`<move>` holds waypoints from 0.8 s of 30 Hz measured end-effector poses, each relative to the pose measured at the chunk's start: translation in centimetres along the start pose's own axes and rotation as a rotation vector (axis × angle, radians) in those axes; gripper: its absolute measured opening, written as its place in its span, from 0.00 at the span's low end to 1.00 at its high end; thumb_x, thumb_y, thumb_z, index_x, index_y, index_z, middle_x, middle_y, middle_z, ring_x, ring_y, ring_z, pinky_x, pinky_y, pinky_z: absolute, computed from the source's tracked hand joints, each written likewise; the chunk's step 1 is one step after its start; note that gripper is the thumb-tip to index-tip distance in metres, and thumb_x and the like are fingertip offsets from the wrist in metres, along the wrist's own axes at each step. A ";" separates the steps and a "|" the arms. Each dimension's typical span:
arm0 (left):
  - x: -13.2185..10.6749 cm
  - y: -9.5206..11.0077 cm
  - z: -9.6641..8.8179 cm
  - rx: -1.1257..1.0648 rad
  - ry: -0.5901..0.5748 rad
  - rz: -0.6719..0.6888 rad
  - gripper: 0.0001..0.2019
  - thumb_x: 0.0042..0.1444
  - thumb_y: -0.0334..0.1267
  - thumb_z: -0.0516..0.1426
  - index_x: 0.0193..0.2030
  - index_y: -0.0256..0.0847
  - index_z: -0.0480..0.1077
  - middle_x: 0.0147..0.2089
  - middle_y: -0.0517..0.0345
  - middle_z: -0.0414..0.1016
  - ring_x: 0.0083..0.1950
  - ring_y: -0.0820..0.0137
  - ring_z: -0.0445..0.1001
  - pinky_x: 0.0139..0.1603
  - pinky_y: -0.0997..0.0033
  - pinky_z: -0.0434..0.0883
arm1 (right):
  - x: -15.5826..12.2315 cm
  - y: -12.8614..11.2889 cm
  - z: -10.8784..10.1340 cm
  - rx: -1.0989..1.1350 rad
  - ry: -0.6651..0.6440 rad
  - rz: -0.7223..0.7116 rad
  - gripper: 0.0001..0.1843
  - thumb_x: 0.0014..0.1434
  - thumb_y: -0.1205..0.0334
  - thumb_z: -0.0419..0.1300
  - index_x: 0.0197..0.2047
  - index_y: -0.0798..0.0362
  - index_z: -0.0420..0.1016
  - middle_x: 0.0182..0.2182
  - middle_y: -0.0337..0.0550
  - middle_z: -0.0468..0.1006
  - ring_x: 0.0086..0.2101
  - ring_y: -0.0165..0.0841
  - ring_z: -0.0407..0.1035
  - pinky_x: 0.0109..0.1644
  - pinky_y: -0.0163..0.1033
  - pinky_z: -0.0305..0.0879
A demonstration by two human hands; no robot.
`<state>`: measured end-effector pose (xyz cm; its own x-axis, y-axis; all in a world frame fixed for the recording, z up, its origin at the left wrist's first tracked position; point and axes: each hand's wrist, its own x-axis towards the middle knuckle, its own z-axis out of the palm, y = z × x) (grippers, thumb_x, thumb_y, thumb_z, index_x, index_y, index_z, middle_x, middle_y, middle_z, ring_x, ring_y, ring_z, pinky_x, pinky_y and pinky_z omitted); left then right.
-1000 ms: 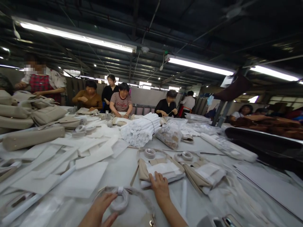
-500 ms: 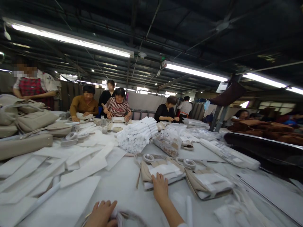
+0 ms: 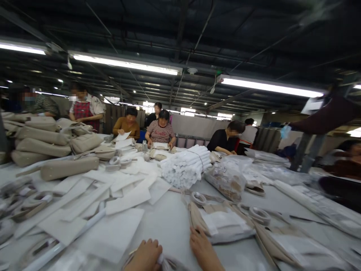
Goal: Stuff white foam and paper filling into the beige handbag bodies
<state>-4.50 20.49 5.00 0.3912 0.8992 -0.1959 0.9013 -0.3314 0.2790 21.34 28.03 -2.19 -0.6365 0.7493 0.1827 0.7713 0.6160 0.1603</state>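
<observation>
My left hand point(image 3: 148, 256) is low in the middle of the head view, its fingers curled round a pale, partly wrapped strap point(image 3: 169, 263). Most of the strap lies beneath the hand or beyond the lower edge. My right hand point(image 3: 204, 246) has its fingers apart, with the fingertips touching the near left corner of a flat beige bag point(image 3: 196, 218). White paper point(image 3: 228, 222) covers much of that bag's top. Just behind it is a wrapped strap roll point(image 3: 198, 198). A second beige bag point(image 3: 267, 235), also with white wrapping, lies to the right.
Loose white sheets point(image 3: 128, 203) spread over the left of the table point(image 3: 166, 210). Beige bags point(image 3: 69, 168) are piled at the far left. A tied bundle of white tubes point(image 3: 183, 165) and a clear plastic bag point(image 3: 225, 177) stand ahead. Several people work across the table.
The view has turned left, so the scene has shifted right. My right hand has slid from the bag's top to its near left corner. My left hand's fingers are more tightly curled.
</observation>
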 end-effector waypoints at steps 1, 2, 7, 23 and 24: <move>0.2 0.0 -0.1 0.000 0.019 -0.003 0.17 0.51 0.36 0.53 0.49 0.38 0.68 0.52 0.44 0.70 0.54 0.51 0.67 0.53 0.49 0.65 | -0.4 0.6 1.0 -0.017 0.065 -0.031 0.19 0.55 0.82 0.48 0.37 0.58 0.77 0.38 0.52 0.79 0.55 0.40 0.64 0.64 0.51 0.53; 0.4 0.0 -0.2 -0.001 0.046 -0.011 0.18 0.52 0.36 0.53 0.51 0.38 0.67 0.52 0.43 0.70 0.54 0.51 0.67 0.53 0.49 0.65 | -0.7 1.1 2.0 -0.033 0.134 -0.053 0.20 0.54 0.83 0.48 0.37 0.57 0.77 0.37 0.50 0.79 0.55 0.40 0.64 0.64 0.51 0.53; 2.0 0.0 -0.2 -0.022 0.153 -0.075 0.18 0.54 0.38 0.54 0.52 0.40 0.64 0.53 0.45 0.69 0.54 0.52 0.65 0.53 0.51 0.65 | -1.8 1.8 4.4 -0.123 0.319 -0.093 0.31 0.45 0.86 0.46 0.45 0.53 0.75 0.44 0.47 0.78 0.54 0.40 0.65 0.61 0.51 0.60; 3.7 -2.9 2.3 -0.056 0.194 -0.322 0.12 0.60 0.42 0.52 0.46 0.40 0.69 0.49 0.48 0.69 0.51 0.56 0.69 0.46 0.62 0.68 | -1.7 -0.6 -0.3 0.260 0.116 0.116 0.35 0.42 0.84 0.42 0.51 0.59 0.72 0.51 0.50 0.74 0.55 0.39 0.64 0.61 0.52 0.60; 3.6 -3.1 2.2 -0.055 0.187 -0.302 0.13 0.60 0.44 0.52 0.46 0.40 0.69 0.49 0.48 0.69 0.51 0.57 0.70 0.46 0.63 0.68 | -1.7 -1.1 -1.6 0.320 0.135 0.181 0.34 0.44 0.82 0.42 0.53 0.60 0.71 0.52 0.52 0.73 0.55 0.38 0.64 0.61 0.50 0.59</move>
<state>-5.50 24.11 1.36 0.0629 0.9927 -0.1029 0.9577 -0.0310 0.2862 21.58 25.69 -1.07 -0.4688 0.8271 0.3101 0.8208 0.5376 -0.1928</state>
